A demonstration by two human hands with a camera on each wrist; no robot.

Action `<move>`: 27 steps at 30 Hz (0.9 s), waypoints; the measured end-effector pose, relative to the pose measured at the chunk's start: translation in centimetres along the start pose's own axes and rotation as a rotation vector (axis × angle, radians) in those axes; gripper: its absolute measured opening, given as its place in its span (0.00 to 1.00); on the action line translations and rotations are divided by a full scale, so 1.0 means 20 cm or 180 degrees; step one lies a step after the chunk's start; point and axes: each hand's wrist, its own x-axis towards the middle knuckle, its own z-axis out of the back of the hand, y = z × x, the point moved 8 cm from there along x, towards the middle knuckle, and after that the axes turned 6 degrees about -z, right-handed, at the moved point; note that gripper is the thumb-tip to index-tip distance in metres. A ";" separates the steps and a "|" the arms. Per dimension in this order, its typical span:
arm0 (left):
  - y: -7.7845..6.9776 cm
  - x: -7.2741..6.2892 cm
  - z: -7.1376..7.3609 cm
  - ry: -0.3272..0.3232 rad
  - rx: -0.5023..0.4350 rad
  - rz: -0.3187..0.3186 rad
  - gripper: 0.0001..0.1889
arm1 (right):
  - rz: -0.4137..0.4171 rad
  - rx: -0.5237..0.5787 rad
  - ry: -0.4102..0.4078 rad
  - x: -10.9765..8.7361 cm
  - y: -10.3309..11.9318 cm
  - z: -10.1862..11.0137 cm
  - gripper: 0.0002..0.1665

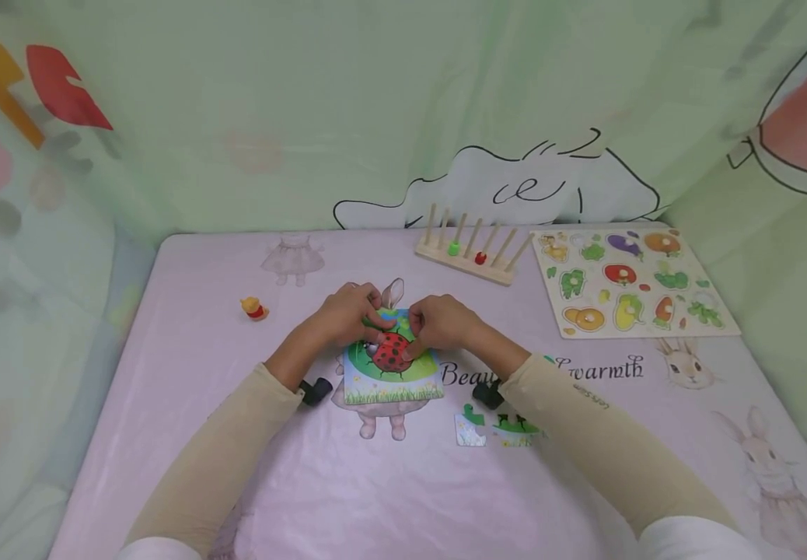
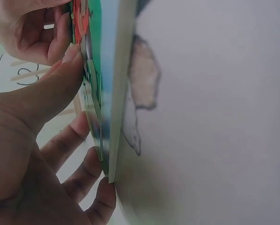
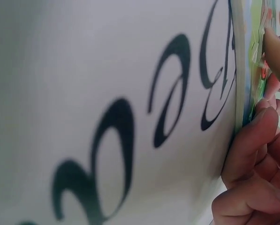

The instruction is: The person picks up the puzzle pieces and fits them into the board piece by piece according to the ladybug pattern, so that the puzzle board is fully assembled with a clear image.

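Ladybug puzzle (image 1: pixel 393 383): on the table (image 1: pixel 375 498), between my hands, grassy edge toward me.
Seams: piece edges look uneven from my left wrist; I judge some are not fully seated.
Fitting method: steady the border, line up tab and notch first, then press straight down with the thumb; a sideways push could lift neighbours.
Left hand (image 1: pixel 351 315): thumb on the pieces, other fingers bent along the outer edge; moderate gap, holding the puzzle.
Right hand (image 1: pixel 445 323): fingers curled tight at the right edge, narrow gap, gripping there; loose piece between them, cannot tell.
Loose pieces (image 1: pixel 470 434): near my right forearm, apart from the puzzle.
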 end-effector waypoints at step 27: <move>0.00 0.01 0.00 0.0059 0.0021 0.0039 0.18 | 0.0631 0.0298 0.0129 -0.17 -0.19 0.12 0.07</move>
